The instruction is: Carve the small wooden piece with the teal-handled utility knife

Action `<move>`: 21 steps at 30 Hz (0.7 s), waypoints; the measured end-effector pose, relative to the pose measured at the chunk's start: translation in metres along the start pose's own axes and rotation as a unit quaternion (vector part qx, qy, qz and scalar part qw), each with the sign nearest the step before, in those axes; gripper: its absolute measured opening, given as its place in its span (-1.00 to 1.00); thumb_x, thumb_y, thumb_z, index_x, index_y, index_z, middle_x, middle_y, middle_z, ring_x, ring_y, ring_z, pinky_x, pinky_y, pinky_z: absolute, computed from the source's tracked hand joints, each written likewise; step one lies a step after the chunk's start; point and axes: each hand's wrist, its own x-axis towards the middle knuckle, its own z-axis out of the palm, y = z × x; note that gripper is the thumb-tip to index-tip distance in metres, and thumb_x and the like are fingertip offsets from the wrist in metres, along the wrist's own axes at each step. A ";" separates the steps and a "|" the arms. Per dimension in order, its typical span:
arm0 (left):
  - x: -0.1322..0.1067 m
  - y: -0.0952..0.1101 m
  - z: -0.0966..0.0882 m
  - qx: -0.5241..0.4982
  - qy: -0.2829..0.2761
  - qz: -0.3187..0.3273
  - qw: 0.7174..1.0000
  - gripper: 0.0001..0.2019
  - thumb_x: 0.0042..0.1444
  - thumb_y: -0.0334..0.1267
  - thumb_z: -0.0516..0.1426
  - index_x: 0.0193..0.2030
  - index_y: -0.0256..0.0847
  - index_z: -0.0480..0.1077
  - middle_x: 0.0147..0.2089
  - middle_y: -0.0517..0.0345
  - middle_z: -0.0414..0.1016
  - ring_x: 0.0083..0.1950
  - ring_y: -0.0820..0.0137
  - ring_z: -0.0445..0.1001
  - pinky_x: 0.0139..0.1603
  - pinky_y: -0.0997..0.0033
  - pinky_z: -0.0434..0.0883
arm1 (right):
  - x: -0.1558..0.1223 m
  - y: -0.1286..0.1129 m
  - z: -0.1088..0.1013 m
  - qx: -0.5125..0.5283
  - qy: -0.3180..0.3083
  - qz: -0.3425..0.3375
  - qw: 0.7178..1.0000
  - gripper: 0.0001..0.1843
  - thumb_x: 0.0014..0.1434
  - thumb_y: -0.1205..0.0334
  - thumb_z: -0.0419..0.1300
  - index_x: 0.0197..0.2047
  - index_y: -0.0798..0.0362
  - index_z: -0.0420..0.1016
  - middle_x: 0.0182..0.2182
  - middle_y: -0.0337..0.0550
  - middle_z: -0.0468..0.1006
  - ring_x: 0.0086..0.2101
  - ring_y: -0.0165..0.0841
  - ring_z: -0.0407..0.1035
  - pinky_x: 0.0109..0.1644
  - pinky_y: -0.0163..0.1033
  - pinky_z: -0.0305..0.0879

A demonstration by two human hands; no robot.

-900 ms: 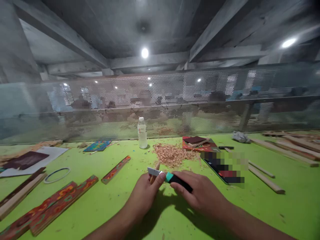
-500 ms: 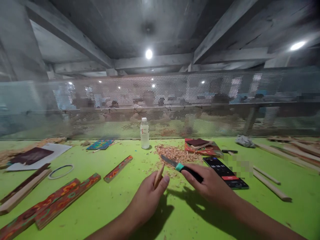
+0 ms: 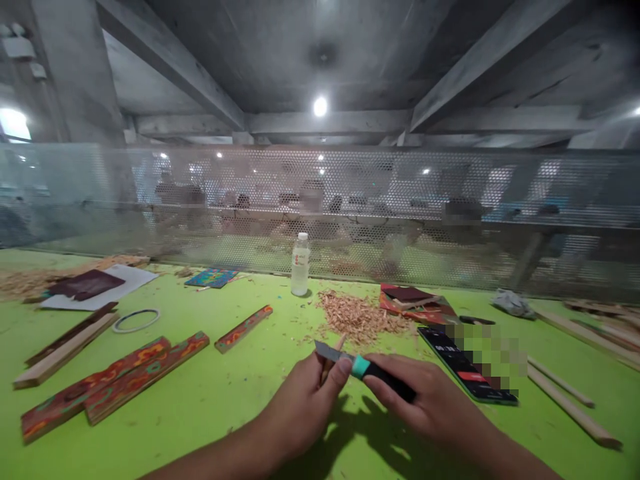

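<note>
My left hand [image 3: 313, 403] is closed around a small wooden stick [image 3: 340, 344], whose pale tip pokes up past the fingers. In my right hand [image 3: 417, 393] is a utility knife [image 3: 361, 367] with a black handle and a teal collar. Its grey blade points left and lies across the stick, and my left thumb is against the blade's near side. Just beyond both hands a heap of wood shavings [image 3: 355, 317] lies on the green table [image 3: 240, 383].
A water bottle [image 3: 301, 265] stands behind the shavings. Right of my hands lie a phone [image 3: 463, 370] and wooden rods [image 3: 575, 408]. Painted wooden strips [image 3: 145, 380] and a white ring [image 3: 136, 321] are at left. A perforated metal screen [image 3: 260, 207] closes the far edge.
The knife blade has come down and left from above the stick onto it, beside my left thumb. The camera view has turned slightly left. Both hands keep their holds.
</note>
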 end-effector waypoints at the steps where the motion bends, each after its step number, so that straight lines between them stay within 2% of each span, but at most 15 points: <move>1: 0.000 0.001 0.000 0.012 0.008 -0.004 1.000 -0.58 0.44 0.13 0.00 -0.13 -0.19 0.43 -0.16 0.05 0.55 -0.12 0.22 0.44 -0.04 0.19 0.33 | -0.001 0.001 0.001 -0.007 0.000 -0.002 1.000 -0.66 0.42 0.07 0.07 0.08 -0.02 0.56 -0.21 -0.08 0.73 -0.28 -0.27 0.63 -0.25 -0.20 0.56; 8: 0.004 0.002 -0.001 0.058 0.050 -0.026 0.997 -0.62 0.41 0.10 0.06 -0.26 -0.17 0.38 -0.27 0.14 0.53 -0.24 0.29 0.40 -0.21 0.29 0.27 | -0.006 -0.002 0.011 -0.037 0.042 0.033 0.998 -0.64 0.44 0.01 0.05 0.06 -0.06 0.59 -0.19 -0.07 0.72 -0.27 -0.24 0.63 -0.24 -0.18 0.57; 13: 0.006 0.002 -0.003 0.086 0.057 -0.027 0.994 -0.62 0.43 0.07 0.02 -0.28 -0.17 0.37 -0.30 0.11 0.50 -0.27 0.27 0.39 -0.20 0.26 0.25 | 0.000 -0.002 -0.003 -0.064 0.085 0.083 0.991 -0.61 0.45 -0.01 0.02 0.03 -0.04 0.61 -0.14 -0.02 0.73 -0.24 -0.17 0.64 -0.26 -0.14 0.59; 15: 0.005 0.002 -0.004 0.090 0.056 -0.027 0.994 -0.61 0.43 0.08 0.01 -0.26 -0.16 0.38 -0.28 0.10 0.49 -0.24 0.25 0.39 -0.19 0.25 0.23 | 0.001 0.001 -0.008 -0.064 0.094 0.078 0.990 -0.62 0.45 -0.02 0.04 0.02 -0.02 0.61 -0.14 0.00 0.73 -0.22 -0.15 0.65 -0.24 -0.13 0.60; 18: 0.003 0.002 -0.003 0.091 0.050 -0.026 0.994 -0.61 0.42 0.12 0.03 -0.27 -0.15 0.34 -0.30 0.12 0.47 -0.26 0.26 0.37 -0.23 0.26 0.21 | 0.002 0.004 -0.009 -0.051 0.079 0.056 0.994 -0.65 0.43 0.00 0.08 0.00 -0.02 0.61 -0.17 -0.01 0.73 -0.23 -0.17 0.64 -0.24 -0.15 0.59; 21: 0.000 0.002 -0.002 0.078 0.031 -0.030 0.996 -0.60 0.39 0.16 0.05 -0.18 -0.15 0.35 -0.24 0.09 0.51 -0.23 0.24 0.42 -0.23 0.26 0.24 | 0.001 0.004 -0.003 -0.029 0.038 0.024 0.999 -0.67 0.42 0.03 0.08 0.00 -0.02 0.61 -0.23 -0.05 0.73 -0.31 -0.25 0.62 -0.30 -0.22 0.55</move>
